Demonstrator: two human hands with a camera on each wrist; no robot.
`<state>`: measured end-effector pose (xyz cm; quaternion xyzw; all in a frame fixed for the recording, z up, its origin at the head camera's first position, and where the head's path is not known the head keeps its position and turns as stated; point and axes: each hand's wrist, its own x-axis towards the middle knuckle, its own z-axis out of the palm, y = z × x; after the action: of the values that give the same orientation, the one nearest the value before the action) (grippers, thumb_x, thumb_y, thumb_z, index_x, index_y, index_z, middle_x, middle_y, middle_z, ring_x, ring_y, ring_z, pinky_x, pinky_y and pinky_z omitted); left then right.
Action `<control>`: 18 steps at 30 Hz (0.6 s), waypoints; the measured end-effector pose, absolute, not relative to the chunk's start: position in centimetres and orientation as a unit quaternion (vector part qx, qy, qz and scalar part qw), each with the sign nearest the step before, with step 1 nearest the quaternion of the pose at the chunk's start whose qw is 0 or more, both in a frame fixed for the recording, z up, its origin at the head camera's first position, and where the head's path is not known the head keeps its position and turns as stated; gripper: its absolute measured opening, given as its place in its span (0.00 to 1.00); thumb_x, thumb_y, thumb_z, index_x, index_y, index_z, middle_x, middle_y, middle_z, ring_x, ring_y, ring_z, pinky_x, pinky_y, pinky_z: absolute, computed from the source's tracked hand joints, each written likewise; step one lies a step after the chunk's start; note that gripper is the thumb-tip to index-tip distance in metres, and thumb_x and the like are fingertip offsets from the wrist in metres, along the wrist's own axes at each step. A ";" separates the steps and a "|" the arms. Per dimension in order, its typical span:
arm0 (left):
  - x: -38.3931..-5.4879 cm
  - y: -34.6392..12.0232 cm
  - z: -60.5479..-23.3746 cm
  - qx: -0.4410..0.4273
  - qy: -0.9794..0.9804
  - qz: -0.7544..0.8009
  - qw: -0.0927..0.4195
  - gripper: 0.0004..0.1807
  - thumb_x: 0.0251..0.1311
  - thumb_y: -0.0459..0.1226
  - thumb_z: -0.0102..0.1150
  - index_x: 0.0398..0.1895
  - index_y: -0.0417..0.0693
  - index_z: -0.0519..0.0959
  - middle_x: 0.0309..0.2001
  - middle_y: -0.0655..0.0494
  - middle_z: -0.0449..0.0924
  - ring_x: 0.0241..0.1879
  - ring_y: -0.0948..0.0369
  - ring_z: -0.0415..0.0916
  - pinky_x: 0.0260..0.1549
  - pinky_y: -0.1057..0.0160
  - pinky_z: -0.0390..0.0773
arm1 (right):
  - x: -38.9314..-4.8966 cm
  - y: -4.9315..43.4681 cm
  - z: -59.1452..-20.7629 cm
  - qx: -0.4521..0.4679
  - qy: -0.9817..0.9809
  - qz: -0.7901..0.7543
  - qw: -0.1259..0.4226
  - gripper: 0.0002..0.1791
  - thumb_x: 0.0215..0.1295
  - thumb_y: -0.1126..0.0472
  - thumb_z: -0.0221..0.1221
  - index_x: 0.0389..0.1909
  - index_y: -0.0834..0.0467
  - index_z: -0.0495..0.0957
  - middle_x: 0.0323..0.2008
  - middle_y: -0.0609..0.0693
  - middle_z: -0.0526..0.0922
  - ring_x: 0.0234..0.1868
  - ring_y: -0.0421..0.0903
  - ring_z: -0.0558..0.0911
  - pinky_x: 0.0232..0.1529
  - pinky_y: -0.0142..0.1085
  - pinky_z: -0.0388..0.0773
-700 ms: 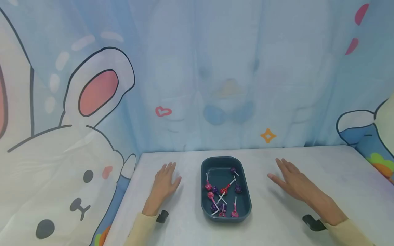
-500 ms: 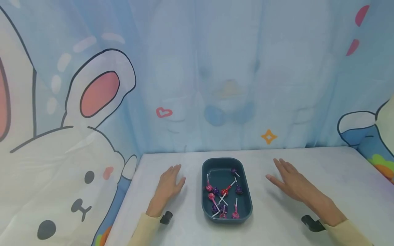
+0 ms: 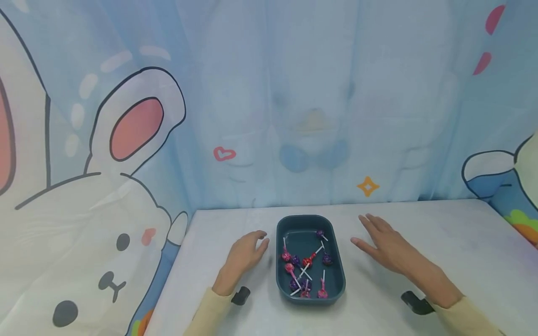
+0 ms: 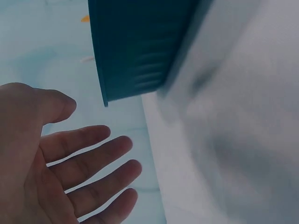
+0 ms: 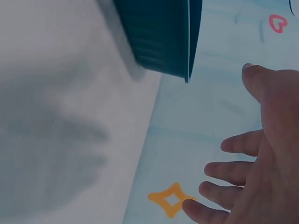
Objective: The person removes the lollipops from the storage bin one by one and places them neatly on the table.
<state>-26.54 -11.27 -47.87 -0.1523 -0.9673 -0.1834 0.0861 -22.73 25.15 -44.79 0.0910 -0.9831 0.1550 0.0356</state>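
A dark teal rectangular bin [image 3: 300, 224] stands on the white table with several lollipops in it. Pink lollipops [image 3: 289, 268] and purple ones lie mostly in its near half, around a red lollipop [image 3: 307, 262]; a purple lollipop [image 3: 320, 233] sits near the far right corner. To the left of the bin hovers my left hand [image 3: 244, 253], holding nothing, its fingers relaxed and slightly bent. My right hand [image 3: 388, 249] is in the air at the bin's right, fingers extended and thumb apart. Neither hand touches the bin. Both wrist views show the bin's outer wall [image 4: 135, 46].
A white cloth covers the table [image 3: 370, 298]. Behind it hangs a light blue curtain [image 3: 252, 93] with a printed white rabbit [image 3: 96, 224] on the left. Dark wrist straps or mounts [image 3: 241, 296] sit under both wrists.
My left hand has moved right toward the bin, and its fingers have bent a little. My right hand has moved slightly left toward the bin. The bin and lollipops stay put.
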 end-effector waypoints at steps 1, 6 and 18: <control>-26.6 -11.0 -47.8 -0.154 -0.967 -0.182 0.085 0.20 0.65 0.52 0.43 0.51 0.53 0.75 0.47 0.56 0.80 0.47 0.59 0.77 0.45 0.58 0.75 | -22.7 25.0 -44.8 0.096 -0.983 0.152 0.042 0.51 0.57 0.26 0.41 0.69 0.61 0.50 0.67 0.68 0.51 0.65 0.68 0.53 0.59 0.64 0.53; -26.9 -10.1 -47.7 -0.153 -0.970 -0.179 0.062 0.19 0.65 0.53 0.42 0.46 0.54 0.76 0.38 0.59 0.82 0.33 0.64 0.77 0.30 0.64 0.74 | -22.9 23.9 -44.6 0.122 -0.981 0.138 0.066 0.46 0.59 0.30 0.45 0.67 0.60 0.56 0.66 0.65 0.56 0.64 0.65 0.58 0.58 0.61 0.59; -26.6 -8.9 -47.8 -0.147 -0.971 -0.189 0.015 0.15 0.64 0.52 0.46 0.33 0.53 0.74 0.21 0.63 0.72 0.18 0.67 0.66 0.17 0.69 0.65 | -23.6 20.1 -44.2 0.227 -0.962 0.094 0.118 0.25 0.57 0.47 0.60 0.51 0.58 0.74 0.51 0.56 0.77 0.54 0.55 0.75 0.51 0.51 0.72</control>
<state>-26.55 -8.86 -47.76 -0.1465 -0.9709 -0.1888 0.0151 -23.57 20.14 -44.15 0.2270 -0.9622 0.0939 0.1177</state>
